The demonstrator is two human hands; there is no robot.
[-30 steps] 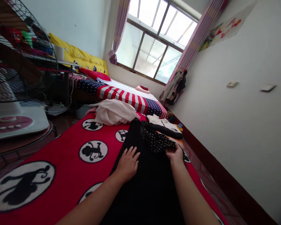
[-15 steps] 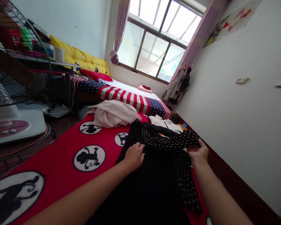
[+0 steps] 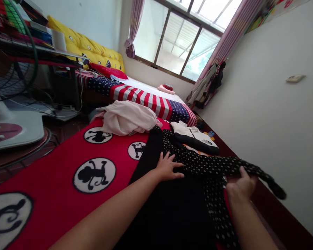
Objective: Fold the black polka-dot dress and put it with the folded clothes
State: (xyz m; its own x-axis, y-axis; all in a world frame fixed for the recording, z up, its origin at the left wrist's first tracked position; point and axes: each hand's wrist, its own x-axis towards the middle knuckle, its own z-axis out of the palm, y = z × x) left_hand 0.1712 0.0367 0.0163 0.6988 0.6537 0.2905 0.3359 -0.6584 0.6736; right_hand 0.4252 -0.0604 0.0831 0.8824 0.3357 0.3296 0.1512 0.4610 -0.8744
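Observation:
A black garment (image 3: 169, 208) with dotted sleeves lies spread over the red blanket (image 3: 54, 173). My left hand (image 3: 169, 166) rests on its upper part, fingers spread apart, near the dotted edge. On the right, my right hand (image 3: 242, 183) has hold of a black sleeve with white dots (image 3: 221, 165), thumb on top and fingers hidden beneath. The sleeve's end hangs out past that hand, slightly blurred. Another dotted strip of cloth (image 3: 219, 211) runs down the garment's right side. Just beyond the sleeve lies a folded white and black jacket (image 3: 195, 135).
A bundled white cloth (image 3: 130, 118) sits at the blanket's far end. Behind it is a bed with a striped and starred cover (image 3: 151, 102). A fan (image 3: 13, 121) stands at the left, beside a cluttered desk (image 3: 39, 52). The white wall (image 3: 276, 114) closes off the right.
My right hand has moved right and toward me, stretching the dotted sleeve outward. My left hand has slid right across the garment and its fingers have spread. The view has shifted.

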